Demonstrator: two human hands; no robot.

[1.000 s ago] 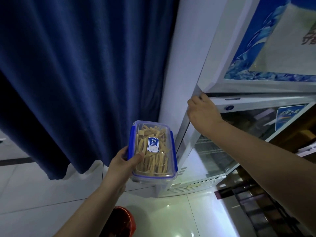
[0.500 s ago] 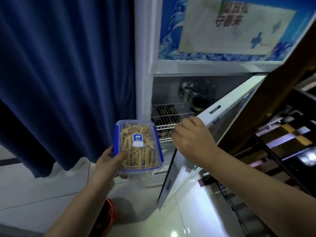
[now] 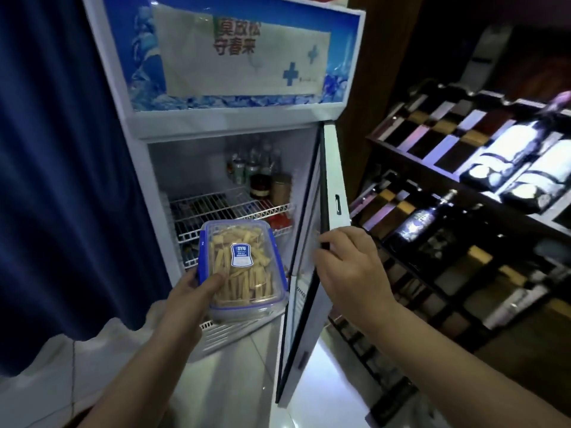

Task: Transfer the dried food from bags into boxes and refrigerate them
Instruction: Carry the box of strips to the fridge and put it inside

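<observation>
Head view: I see the fridge door (image 3: 333,168) open.
Left hand (image 3: 188,291): grips the box (image 3: 244,267) before the wire shelf (image 3: 228,208) front edge.
Right hand (image 3: 346,267): clamped on the door's edge.

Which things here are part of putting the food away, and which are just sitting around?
Job: box of dried food, left hand holding it, right hand on the fridge door, wire shelf.
Just there: blue curtain, wine rack, cans and jars.

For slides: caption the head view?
Left hand holds a box of dried strips at the open fridge; right hand grips its door.
</observation>
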